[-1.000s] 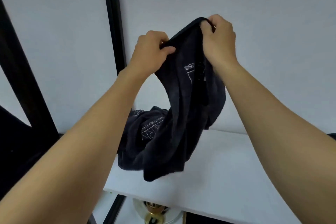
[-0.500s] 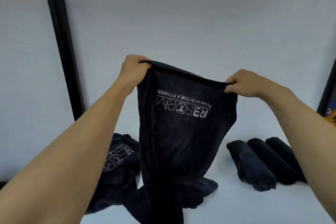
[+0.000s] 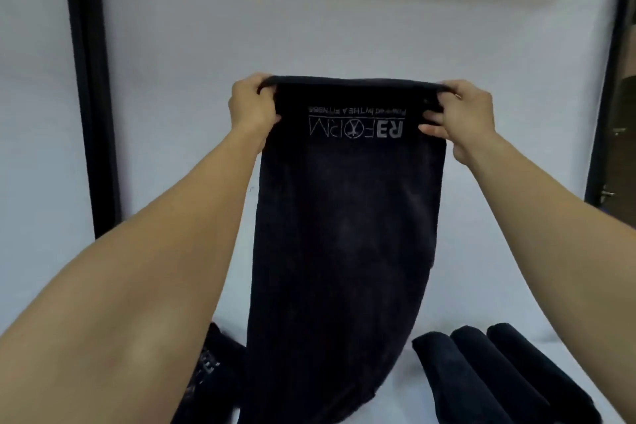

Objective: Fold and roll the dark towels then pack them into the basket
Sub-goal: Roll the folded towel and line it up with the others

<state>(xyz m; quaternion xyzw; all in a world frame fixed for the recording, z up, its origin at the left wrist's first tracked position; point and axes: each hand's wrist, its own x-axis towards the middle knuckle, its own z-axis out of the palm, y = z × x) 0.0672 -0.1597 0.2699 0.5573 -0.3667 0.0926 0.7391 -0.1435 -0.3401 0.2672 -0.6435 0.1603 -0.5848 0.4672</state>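
A dark towel [image 3: 344,234] with an upside-down white logo hangs flat in front of me, stretched by its top edge. My left hand [image 3: 253,108] grips the top left corner and my right hand [image 3: 457,113] grips the top right corner. The towel's lower end reaches down to the white table [image 3: 481,268]. Three rolled dark towels [image 3: 495,368] lie side by side on the table at the lower right. A crumpled dark towel [image 3: 210,365] lies at the lower left, partly hidden behind my left forearm. No basket is in view.
A white wall [image 3: 344,27] stands behind the table. A black vertical post [image 3: 89,96] rises at the left and another black post [image 3: 605,79] at the right edge.
My hands have spread apart and pulled the towel's top edge straight, so the towel now hangs flat. The view has shifted to the right and downward, with the rolled towels nearer.
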